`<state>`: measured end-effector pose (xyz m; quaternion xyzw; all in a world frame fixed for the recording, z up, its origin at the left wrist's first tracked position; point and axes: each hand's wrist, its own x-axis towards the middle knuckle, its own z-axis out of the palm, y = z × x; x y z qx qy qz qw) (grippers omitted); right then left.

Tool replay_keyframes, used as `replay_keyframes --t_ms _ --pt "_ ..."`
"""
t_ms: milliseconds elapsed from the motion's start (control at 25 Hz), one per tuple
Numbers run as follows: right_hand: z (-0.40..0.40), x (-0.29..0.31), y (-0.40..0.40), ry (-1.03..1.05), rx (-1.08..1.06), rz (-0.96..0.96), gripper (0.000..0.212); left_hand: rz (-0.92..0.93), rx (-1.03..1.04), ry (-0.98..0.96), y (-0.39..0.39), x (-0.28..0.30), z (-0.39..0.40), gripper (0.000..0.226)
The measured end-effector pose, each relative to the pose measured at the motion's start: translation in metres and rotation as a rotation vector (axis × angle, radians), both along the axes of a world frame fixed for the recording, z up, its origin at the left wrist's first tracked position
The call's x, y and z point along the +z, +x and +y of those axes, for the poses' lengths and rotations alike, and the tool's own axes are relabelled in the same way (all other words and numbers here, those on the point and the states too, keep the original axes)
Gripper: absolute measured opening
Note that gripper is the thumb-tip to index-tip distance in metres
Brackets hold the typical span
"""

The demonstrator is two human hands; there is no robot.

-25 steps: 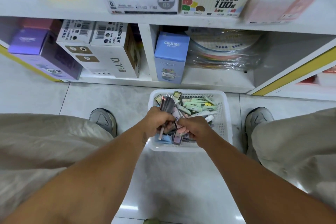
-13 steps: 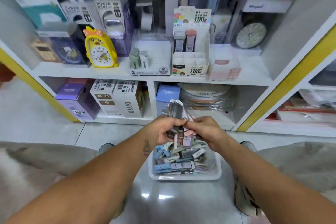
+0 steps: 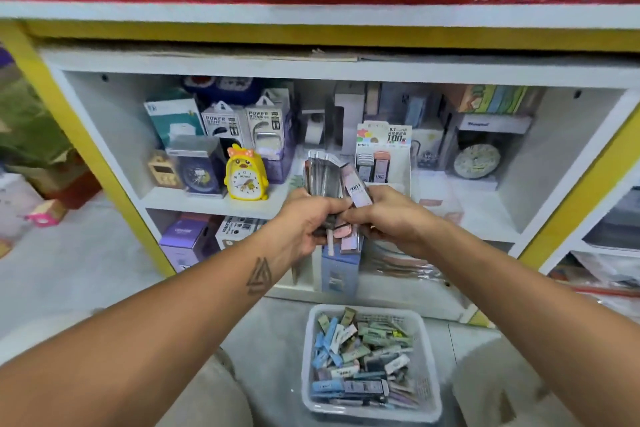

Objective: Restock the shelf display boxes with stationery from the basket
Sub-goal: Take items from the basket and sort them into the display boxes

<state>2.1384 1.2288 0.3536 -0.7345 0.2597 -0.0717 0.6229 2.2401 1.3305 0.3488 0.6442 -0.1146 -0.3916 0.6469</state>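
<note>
My left hand grips an upright bundle of grey lead cases in front of the middle shelf. My right hand pinches a pink case at the right side of that bundle. Just behind them on the shelf stands the display box with a "100" header card; a grey and a pink case stand in it. The white basket sits on the floor below, between my knees, filled with several blue, green, grey and pink cases.
A yellow duck-shaped clock stands left of the hands. Power bank boxes and a round clock line the shelf back. A blue box and purple box occupy the lower shelf. Yellow frame posts flank the unit.
Both hands rose from the basket with the bundle of cases to the height of the middle shelf, and my view tilted up from the floor to the shelves.
</note>
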Motion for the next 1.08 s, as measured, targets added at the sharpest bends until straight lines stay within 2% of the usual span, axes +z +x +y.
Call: replay_keyframes --t_ms 160,240,320,480,600,760,840,880,960,1080 --pt "-0.024 0.018 0.013 0.220 -0.035 -0.056 0.012 -0.032 0.088 -0.017 0.021 0.014 -0.015 0.031" --pt "-0.035 0.024 0.020 0.249 -0.063 -0.083 0.008 -0.041 0.099 -0.034 0.028 0.018 -0.026 0.030" --pt "-0.049 0.025 0.026 0.263 -0.102 -0.103 0.012 -0.032 0.092 -0.049 0.033 0.017 -0.040 0.021" --pt "-0.068 0.021 0.030 0.115 -0.110 -0.090 0.020 -0.035 0.048 -0.029 0.040 0.011 -0.061 0.022" --pt "-0.071 0.022 0.035 0.039 -0.143 -0.113 0.014 -0.027 0.069 -0.035 0.044 0.015 -0.065 0.027" --pt "-0.075 0.023 0.036 0.078 -0.161 -0.163 0.009 0.003 0.105 -0.049 0.048 0.019 -0.070 0.024" --pt "-0.080 0.023 0.030 0.108 -0.177 -0.212 0.008 0.040 0.097 -0.055 0.047 0.018 -0.071 0.029" --pt "-0.086 0.024 0.027 0.068 -0.225 -0.211 0.010 0.067 0.093 -0.060 0.046 0.018 -0.072 0.032" --pt "-0.104 0.029 0.022 -0.188 -0.346 -0.122 0.015 0.126 0.100 -0.092 0.048 0.021 -0.074 0.032" --pt "-0.127 0.041 0.012 -0.589 -0.323 0.069 0.018 0.166 0.096 -0.117 0.053 0.023 -0.073 0.030"
